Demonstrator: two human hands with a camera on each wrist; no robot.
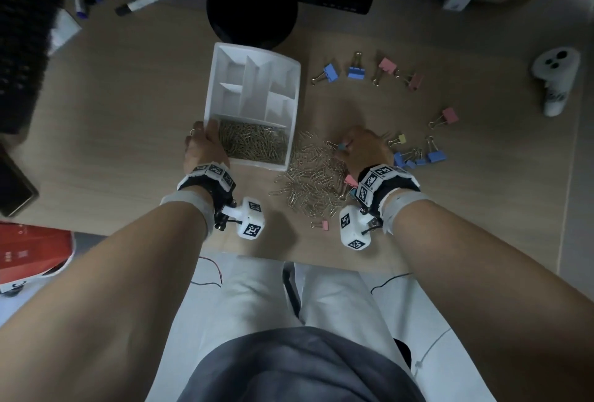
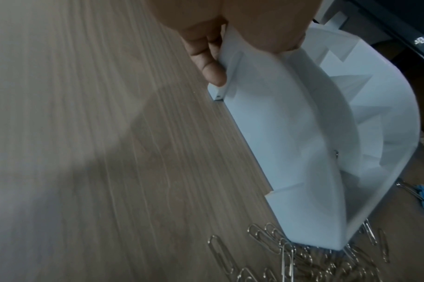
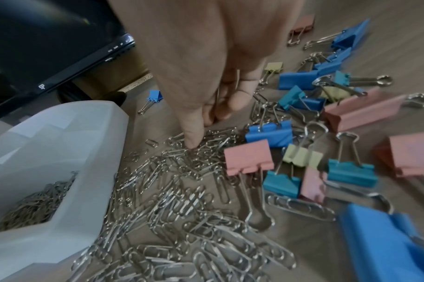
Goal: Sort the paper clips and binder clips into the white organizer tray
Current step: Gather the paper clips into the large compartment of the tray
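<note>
Many paper clips (image 1: 310, 176) are left in a loose heap on the desk (image 1: 122, 131), just beside the near right corner of the white organizer tray (image 1: 291, 93), whose near long compartment is already well filled with them. The tray's near left corner is gripped by the left hand (image 1: 202, 147), thumb inside the wall and fingers (image 2: 210, 70) outside, so the tray is steadied. The right hand (image 1: 360, 147) is lowered onto the far side of the heap with fingers curled; a few wire clips appear to be pinched between fingertips (image 3: 239, 97) and thumb, though how many cannot be told. The step in hand is judged to be the gathering of paper clips. Binder clips (image 3: 268, 133) in blue, pink and yellow lie scattered to the right, apparently unsorted. Next, a firm pinch and a short carry leftward over the tray wall are called for.
</note>
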